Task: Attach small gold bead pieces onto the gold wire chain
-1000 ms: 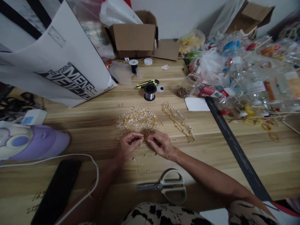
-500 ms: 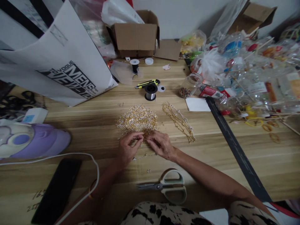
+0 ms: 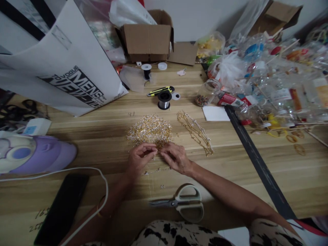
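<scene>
A heap of gold and silver beaded links (image 3: 150, 130) lies on the wooden table. At its near edge my left hand (image 3: 140, 157) is closed in a pinch, and what it grips is too small to make out. My right hand (image 3: 176, 157) faces it, fingertips pinched together close to the left ones. A thin beaded chain (image 3: 157, 169) runs below the hands toward the right fingers. Several gold and silver chains (image 3: 196, 133) are laid out to the right of the heap. Nearer me are a few tiny pieces (image 3: 162, 186).
Open scissors (image 3: 188, 202) lie close to my body, a black phone (image 3: 61, 208) at the left. Beyond the heap are a wire spool (image 3: 164, 100) and a yellow cutter (image 3: 161, 91). A black strip (image 3: 258, 160) and plastic bottles (image 3: 282, 95) occupy the right side.
My left hand has turned slightly and its thumb and fingers sit closer together. The thin chain's left end has shifted a little left. My right hand has hardly moved.
</scene>
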The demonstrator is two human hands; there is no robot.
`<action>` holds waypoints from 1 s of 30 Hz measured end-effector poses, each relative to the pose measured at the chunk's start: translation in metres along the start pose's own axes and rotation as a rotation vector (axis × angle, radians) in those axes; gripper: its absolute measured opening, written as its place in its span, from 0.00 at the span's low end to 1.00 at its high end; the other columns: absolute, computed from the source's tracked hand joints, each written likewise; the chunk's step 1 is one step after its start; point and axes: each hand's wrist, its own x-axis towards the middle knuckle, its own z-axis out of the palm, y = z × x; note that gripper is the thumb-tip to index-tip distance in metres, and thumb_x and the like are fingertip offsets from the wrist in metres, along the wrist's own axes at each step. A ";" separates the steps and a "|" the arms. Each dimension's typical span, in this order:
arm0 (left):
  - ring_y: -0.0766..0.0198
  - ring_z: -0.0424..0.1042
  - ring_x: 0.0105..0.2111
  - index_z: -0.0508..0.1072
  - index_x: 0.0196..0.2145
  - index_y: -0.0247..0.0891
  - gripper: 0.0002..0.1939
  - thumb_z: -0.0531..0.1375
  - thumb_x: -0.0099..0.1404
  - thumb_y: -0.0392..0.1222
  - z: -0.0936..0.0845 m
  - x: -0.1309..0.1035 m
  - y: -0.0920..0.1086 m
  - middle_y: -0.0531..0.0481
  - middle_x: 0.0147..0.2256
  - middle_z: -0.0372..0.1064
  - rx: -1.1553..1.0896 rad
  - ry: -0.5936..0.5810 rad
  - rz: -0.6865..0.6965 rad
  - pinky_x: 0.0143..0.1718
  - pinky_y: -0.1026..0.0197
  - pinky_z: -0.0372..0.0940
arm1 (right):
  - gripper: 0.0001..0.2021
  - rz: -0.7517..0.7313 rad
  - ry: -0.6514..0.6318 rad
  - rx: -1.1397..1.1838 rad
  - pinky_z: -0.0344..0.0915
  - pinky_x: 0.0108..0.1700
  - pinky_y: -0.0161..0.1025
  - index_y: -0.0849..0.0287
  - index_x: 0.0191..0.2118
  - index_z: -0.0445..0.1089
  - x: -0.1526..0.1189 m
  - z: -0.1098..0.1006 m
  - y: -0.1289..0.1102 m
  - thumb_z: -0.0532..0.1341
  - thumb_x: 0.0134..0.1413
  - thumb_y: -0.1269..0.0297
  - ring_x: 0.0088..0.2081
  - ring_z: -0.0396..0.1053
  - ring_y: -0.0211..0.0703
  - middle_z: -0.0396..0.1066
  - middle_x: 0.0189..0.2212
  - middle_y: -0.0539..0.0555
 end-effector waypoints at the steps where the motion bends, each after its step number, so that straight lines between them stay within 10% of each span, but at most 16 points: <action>1: 0.64 0.76 0.29 0.75 0.32 0.35 0.09 0.66 0.51 0.37 0.000 0.001 0.000 0.49 0.29 0.77 -0.014 -0.001 -0.009 0.33 0.65 0.70 | 0.03 -0.015 0.009 -0.003 0.65 0.32 0.36 0.60 0.36 0.66 0.000 0.000 0.000 0.55 0.60 0.72 0.30 0.67 0.39 0.70 0.28 0.55; 30: 0.63 0.77 0.29 0.76 0.30 0.35 0.07 0.66 0.50 0.37 0.001 -0.001 0.003 0.48 0.28 0.77 0.047 0.032 0.027 0.34 0.64 0.72 | 0.03 -0.074 0.000 -0.107 0.66 0.34 0.36 0.60 0.38 0.65 -0.003 0.000 0.002 0.56 0.60 0.72 0.32 0.67 0.40 0.71 0.29 0.54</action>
